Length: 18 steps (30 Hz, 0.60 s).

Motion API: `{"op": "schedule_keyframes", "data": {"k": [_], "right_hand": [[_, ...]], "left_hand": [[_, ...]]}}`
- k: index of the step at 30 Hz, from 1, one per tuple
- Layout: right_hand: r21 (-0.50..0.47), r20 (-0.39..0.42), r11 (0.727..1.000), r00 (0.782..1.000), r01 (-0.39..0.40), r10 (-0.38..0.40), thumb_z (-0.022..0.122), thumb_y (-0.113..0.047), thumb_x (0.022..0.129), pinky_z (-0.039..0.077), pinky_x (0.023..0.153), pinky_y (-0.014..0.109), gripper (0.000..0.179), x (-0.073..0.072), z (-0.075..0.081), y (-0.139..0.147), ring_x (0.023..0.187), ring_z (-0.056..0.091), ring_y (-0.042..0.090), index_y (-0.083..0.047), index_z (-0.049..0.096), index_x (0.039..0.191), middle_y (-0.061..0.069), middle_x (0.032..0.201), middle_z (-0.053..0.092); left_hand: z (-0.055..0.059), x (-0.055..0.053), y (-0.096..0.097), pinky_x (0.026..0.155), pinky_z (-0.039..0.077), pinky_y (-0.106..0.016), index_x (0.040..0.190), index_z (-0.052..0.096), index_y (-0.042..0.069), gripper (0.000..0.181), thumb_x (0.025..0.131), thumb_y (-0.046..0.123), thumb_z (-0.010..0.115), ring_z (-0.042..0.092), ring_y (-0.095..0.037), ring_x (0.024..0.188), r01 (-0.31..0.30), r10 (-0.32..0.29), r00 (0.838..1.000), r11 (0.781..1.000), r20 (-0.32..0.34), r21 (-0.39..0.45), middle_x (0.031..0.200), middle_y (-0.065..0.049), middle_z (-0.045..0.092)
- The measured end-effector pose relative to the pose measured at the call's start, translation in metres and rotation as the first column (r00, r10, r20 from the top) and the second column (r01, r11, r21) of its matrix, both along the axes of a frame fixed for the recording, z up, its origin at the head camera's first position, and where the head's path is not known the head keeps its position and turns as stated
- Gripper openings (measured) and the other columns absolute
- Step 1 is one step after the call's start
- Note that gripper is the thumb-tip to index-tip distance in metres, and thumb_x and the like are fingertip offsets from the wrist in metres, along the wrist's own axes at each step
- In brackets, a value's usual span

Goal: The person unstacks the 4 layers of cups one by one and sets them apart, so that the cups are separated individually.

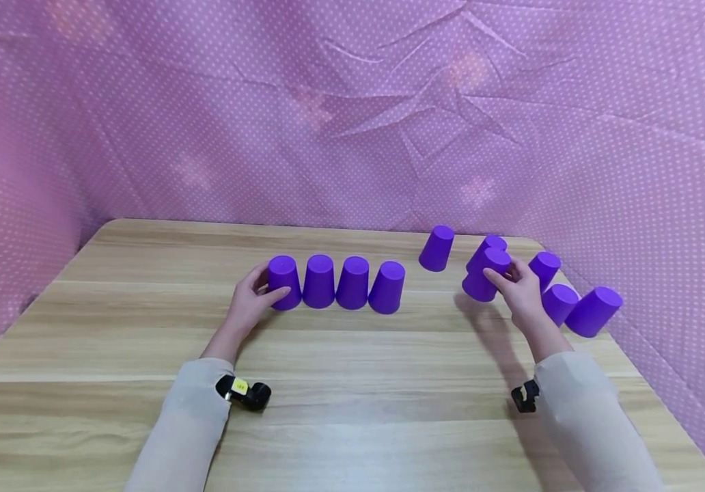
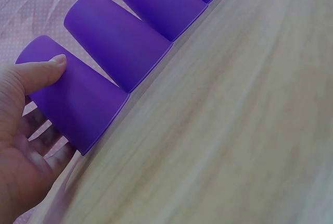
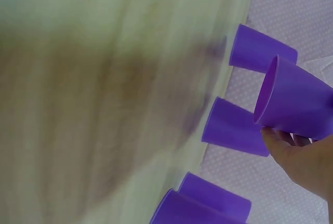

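Note:
In the head view, my left hand (image 1: 246, 304) grips the leftmost purple cup (image 1: 283, 283) of a row of several upside-down cups on the table. Its thumb lies across the near side, while the other fingers reach behind, as the left wrist view also shows. The cup's rim rests on the wood, close against the neighbouring cup (image 2: 117, 41). On the right, my right hand (image 1: 523, 294) holds another purple cup (image 1: 481, 281) by its side, raised off the table with its mouth down. In the right wrist view, a gap separates this held cup (image 3: 296, 99) from the tabletop.
Behind and right of the raised cup stand several more upside-down cups, among them a far one (image 1: 436, 249) and one at the right edge (image 1: 594, 312). A pink dotted cloth (image 1: 352, 137) hangs around the wooden table (image 1: 352, 383).

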State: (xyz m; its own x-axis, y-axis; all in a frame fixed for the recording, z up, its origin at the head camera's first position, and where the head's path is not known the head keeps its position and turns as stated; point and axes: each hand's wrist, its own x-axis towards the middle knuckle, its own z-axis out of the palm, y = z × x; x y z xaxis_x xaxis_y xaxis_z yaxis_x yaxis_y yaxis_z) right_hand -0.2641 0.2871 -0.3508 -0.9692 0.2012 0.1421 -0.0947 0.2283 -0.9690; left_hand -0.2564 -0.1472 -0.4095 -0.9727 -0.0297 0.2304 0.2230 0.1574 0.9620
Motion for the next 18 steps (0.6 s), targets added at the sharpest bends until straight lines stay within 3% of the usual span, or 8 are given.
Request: {"op": "schedule_keyframes", "data": {"k": [5,12,18], "right_hand": [[-0.063,-0.021,0.998,1.000,-0.020,0.019,0.066,-0.014,0.077,0.044,0.080,0.021,0.049,0.001,-0.007,0.006,0.091,0.048,0.006,-0.002,0.044,0.119,-0.010,0.095,0.054],[-0.157,-0.056,0.984,0.996,-0.081,0.073,0.070,-0.012,0.072,0.046,0.078,0.024,0.045,-0.013,-0.034,0.032,0.093,0.051,0.008,-0.006,0.051,0.114,-0.001,0.103,0.057],[-0.081,-0.002,0.997,1.000,-0.014,0.014,0.068,-0.016,0.075,0.044,0.080,0.023,0.033,-0.001,-0.024,0.027,0.089,0.050,0.005,-0.013,0.051,0.103,-0.008,0.093,0.054]], "left_hand": [[0.001,0.000,0.000,0.096,0.031,-0.034,0.129,0.035,0.000,0.061,0.076,0.007,0.065,0.037,-0.028,0.114,0.004,-0.004,1.000,1.000,0.009,-0.007,0.124,-0.021,0.040],[0.001,0.000,-0.001,0.096,0.031,-0.035,0.129,0.035,0.000,0.061,0.076,0.007,0.065,0.037,-0.028,0.114,0.007,-0.007,1.000,1.000,-0.002,-0.002,0.123,-0.021,0.041],[0.000,-0.001,-0.001,0.096,0.031,-0.034,0.128,0.036,0.000,0.060,0.076,0.007,0.065,0.038,-0.028,0.113,0.003,-0.003,1.000,1.000,0.002,0.000,0.123,-0.020,0.041]]}}
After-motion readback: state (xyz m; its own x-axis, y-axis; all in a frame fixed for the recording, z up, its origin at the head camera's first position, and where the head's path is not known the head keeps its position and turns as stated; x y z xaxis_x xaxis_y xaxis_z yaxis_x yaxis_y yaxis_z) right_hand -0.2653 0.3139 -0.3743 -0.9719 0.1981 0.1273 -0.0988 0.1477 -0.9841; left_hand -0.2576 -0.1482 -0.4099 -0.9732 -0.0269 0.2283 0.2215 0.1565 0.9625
